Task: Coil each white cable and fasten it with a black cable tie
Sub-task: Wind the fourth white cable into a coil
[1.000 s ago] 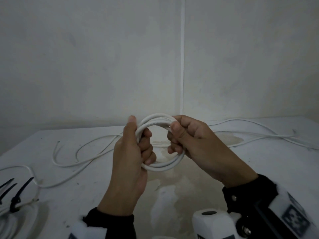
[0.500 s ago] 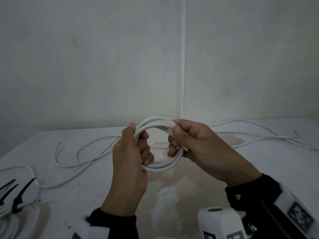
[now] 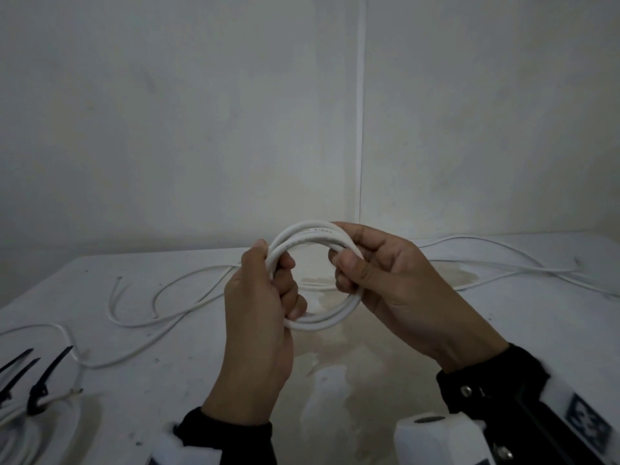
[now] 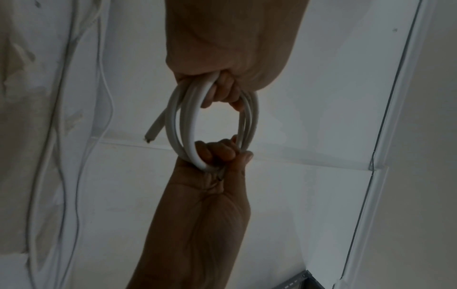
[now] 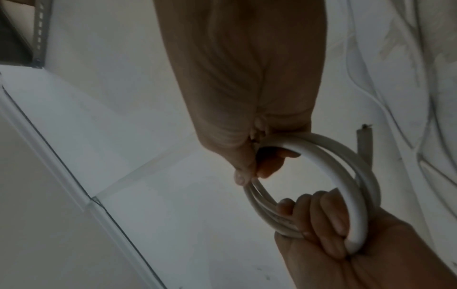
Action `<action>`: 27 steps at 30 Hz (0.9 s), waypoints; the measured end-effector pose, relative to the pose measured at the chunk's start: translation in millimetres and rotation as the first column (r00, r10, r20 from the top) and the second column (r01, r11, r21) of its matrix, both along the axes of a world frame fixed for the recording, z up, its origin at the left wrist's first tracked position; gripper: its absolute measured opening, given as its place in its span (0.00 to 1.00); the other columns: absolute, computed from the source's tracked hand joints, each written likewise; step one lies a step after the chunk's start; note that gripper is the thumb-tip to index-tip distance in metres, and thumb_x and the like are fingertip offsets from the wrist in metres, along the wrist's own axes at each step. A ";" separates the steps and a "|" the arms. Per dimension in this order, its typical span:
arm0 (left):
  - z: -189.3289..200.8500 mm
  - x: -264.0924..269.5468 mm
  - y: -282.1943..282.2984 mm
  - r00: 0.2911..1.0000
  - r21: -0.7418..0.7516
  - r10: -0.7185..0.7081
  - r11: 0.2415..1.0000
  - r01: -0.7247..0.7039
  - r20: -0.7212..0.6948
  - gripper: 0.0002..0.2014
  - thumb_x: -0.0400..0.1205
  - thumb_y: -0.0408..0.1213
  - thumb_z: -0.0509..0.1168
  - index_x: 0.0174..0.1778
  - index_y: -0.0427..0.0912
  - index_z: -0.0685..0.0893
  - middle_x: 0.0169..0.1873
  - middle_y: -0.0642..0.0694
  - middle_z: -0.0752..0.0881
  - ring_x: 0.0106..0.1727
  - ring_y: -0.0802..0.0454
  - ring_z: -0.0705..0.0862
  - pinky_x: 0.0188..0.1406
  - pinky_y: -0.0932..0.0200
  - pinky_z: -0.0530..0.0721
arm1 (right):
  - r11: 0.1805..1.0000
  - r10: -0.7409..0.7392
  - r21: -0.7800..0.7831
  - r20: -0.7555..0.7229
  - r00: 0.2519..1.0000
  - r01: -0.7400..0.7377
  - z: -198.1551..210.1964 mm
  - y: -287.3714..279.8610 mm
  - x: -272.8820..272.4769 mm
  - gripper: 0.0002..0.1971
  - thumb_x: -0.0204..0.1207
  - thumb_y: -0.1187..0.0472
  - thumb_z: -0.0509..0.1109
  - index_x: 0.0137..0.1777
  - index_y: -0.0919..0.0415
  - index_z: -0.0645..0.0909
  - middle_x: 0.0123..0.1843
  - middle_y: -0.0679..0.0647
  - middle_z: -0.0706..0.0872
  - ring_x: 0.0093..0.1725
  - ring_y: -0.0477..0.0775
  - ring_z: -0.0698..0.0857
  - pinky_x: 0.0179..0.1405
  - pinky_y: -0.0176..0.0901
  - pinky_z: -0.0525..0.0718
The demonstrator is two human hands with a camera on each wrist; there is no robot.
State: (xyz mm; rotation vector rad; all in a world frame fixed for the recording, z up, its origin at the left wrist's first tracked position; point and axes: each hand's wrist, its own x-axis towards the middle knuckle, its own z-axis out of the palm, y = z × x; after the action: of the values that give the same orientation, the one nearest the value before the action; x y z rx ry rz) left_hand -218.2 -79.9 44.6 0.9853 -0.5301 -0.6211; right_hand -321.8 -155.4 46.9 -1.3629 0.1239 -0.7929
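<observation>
A white cable coil (image 3: 315, 229) of several loops is held upright above the table between both hands. My left hand (image 3: 278, 283) grips its left side with the fingers curled through the ring. My right hand (image 3: 352, 263) pinches the right side between thumb and fingers. The left wrist view shows the coil (image 4: 186, 121), my left hand (image 4: 222, 91) above it and the right hand (image 4: 222, 152) below. One cut cable end (image 4: 150, 136) sticks out free. From the right wrist I see the coil (image 5: 346, 176), my right hand (image 5: 257, 166) and left hand (image 5: 319, 219). Black cable ties (image 3: 43, 380) lie at the table's front left.
Loose white cables trail over the white table (image 3: 503, 347), on the left (image 3: 161, 297) and on the right (image 3: 503, 260). Another white coil (image 3: 13, 427) lies at the front left corner beside the ties. White walls meet in a corner behind the table.
Both hands keep hold of the coil in nearly the same place. The right thumb and fingers have shifted slightly along the coil's right side.
</observation>
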 end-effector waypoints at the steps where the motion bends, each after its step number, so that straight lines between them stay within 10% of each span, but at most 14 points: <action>1: -0.5 -0.8 -0.2 1.000 0.002 -0.003 1.000 0.003 0.003 0.21 0.85 0.40 0.50 0.27 0.39 0.73 0.12 0.53 0.61 0.14 0.59 0.57 0.12 0.67 0.61 | 1.000 -0.029 0.007 0.006 1.000 0.029 -0.8 0.5 1.8 0.12 0.69 0.63 0.69 0.53 0.56 0.83 0.31 0.47 0.80 0.29 0.42 0.75 0.33 0.29 0.77; 10: -2.4 -3.2 -1.2 1.000 0.033 -0.030 0.999 0.030 0.006 0.20 0.85 0.40 0.51 0.28 0.39 0.74 0.13 0.53 0.61 0.14 0.59 0.58 0.13 0.68 0.61 | 0.991 -0.127 0.048 0.013 0.992 0.126 -3.3 3.7 6.2 0.14 0.65 0.57 0.65 0.50 0.54 0.84 0.31 0.50 0.74 0.30 0.43 0.71 0.34 0.31 0.74; 20: -2.9 15.4 4.0 0.951 0.182 -0.251 0.959 0.218 0.182 0.22 0.85 0.35 0.48 0.32 0.36 0.83 0.17 0.48 0.76 0.19 0.55 0.76 0.24 0.61 0.79 | 0.889 -0.336 -0.399 -0.238 0.911 0.223 -0.5 -0.7 0.2 0.10 0.82 0.61 0.58 0.49 0.46 0.79 0.27 0.35 0.79 0.27 0.36 0.74 0.34 0.27 0.73; 27: 5.3 -4.6 2.2 0.955 0.177 -0.223 0.966 0.189 0.194 0.21 0.82 0.45 0.58 0.24 0.42 0.70 0.13 0.54 0.62 0.14 0.59 0.58 0.14 0.68 0.60 | 0.887 -0.283 -0.435 -0.254 0.925 0.153 9.1 0.4 -10.2 0.09 0.80 0.60 0.60 0.51 0.47 0.80 0.29 0.41 0.76 0.29 0.40 0.71 0.32 0.30 0.72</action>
State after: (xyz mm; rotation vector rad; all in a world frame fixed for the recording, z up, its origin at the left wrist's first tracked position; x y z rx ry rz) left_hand -222.8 -77.7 49.9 1.1622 -0.7910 -0.7577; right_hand -331.9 -155.0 56.0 -1.8966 0.3856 -0.8162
